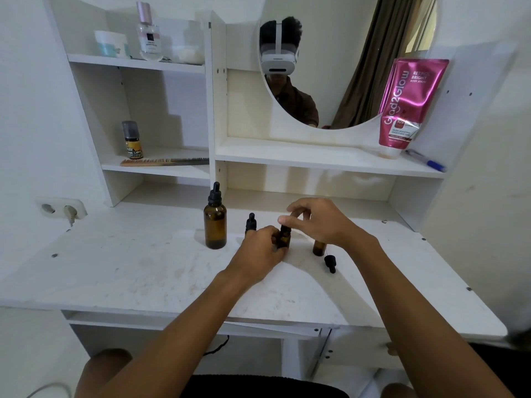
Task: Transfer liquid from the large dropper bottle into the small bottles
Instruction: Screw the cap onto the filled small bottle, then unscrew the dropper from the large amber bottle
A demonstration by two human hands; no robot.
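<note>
The large amber dropper bottle (215,222) stands capped on the white desk (129,268), left of my hands. A small amber bottle (284,236) sits in the middle, gripped around its body by my left hand (263,248). My right hand (319,219) pinches at its top; the cap there is mostly hidden by my fingers. Behind my left hand stands another small bottle with a black dropper cap (250,222). A third small bottle (319,247) stands uncapped under my right wrist, its black dropper cap (330,262) lying beside it on the desk.
Shelves rise behind the desk with a comb (163,161), a small spray bottle (132,140), a perfume bottle (148,33) and a jar (110,43). A round mirror (344,61), a pink tube (408,104) and a pen (426,160) are at the right. A wall socket (61,209) is left.
</note>
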